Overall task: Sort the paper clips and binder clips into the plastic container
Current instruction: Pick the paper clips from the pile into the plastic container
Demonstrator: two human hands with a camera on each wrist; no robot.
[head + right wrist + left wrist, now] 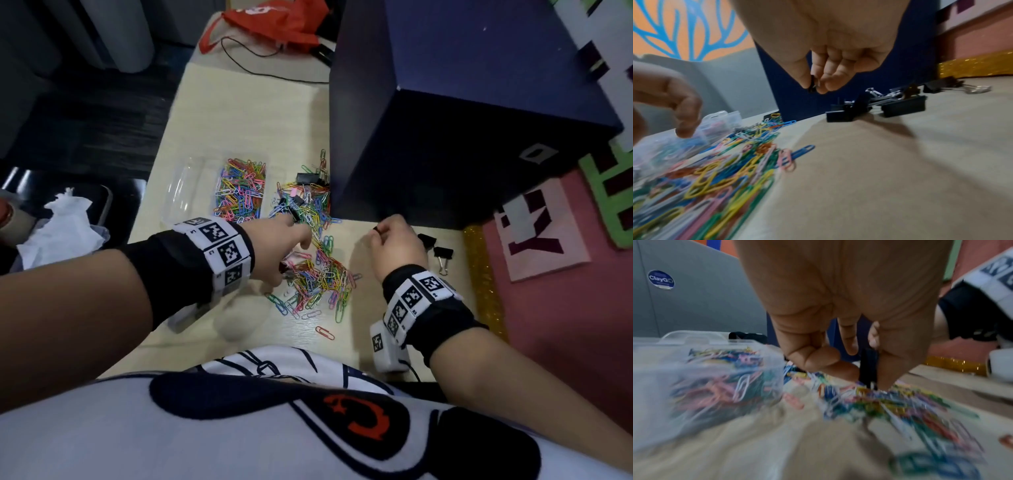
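A clear plastic container (191,185) stands at the table's middle left; its right compartment holds coloured paper clips (241,190), and its near wall (701,386) shows blurred in the left wrist view. A loose pile of coloured paper clips (317,274) (731,164) lies in front of it. My left hand (294,233) (865,374) reaches over the pile and pinches a black binder clip (868,363). Right of the pile, my right hand (380,233) (815,87) hovers above the table, thumb and finger pinching a small black binder clip (812,85). More black binder clips (436,248) (875,107) lie to its right.
A tall dark blue box (445,120) stands close behind the pile and the right hand, with more binder clips (310,178) against its left side. An orange bag (274,20) and a black cable (260,68) lie at the far end. White tissue (61,222) sits off the table's left edge.
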